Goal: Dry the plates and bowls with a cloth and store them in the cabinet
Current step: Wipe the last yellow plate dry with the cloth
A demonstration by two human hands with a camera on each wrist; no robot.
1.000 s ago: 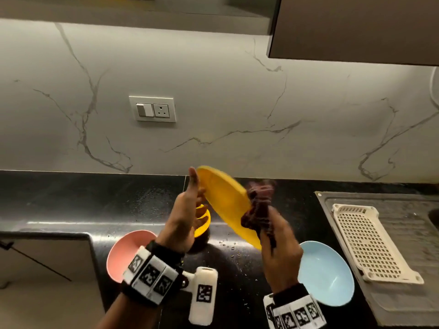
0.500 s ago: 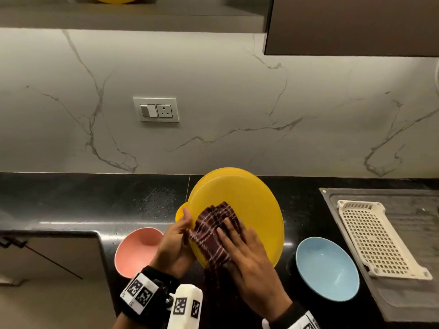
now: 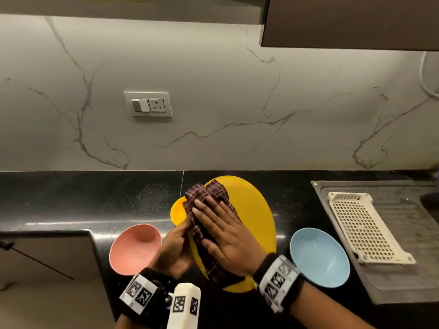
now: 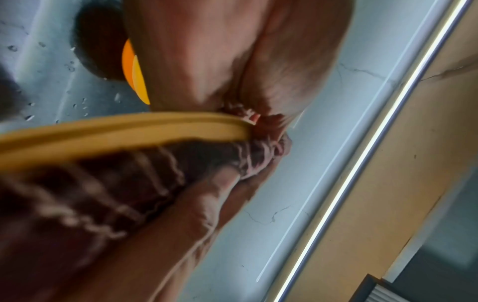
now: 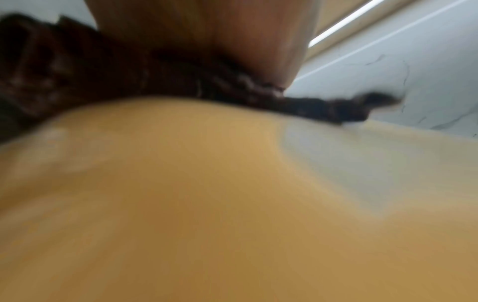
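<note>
While left hand (image 3: pixel 177 248) gripped yellow plate (image 3: pixel 254 217) edge, flat right hand (image 3: pixel 223 236) had pushed cloth (image 3: pixel 206 198) farther up face; wiping unfinished, bowls waiting.

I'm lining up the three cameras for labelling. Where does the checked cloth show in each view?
Head: checked cloth, centre, under the right hand.
Left wrist: lower left, below the yellow plate rim.
Right wrist: dark band, upper left.
Shared landmark: the yellow plate.
</note>
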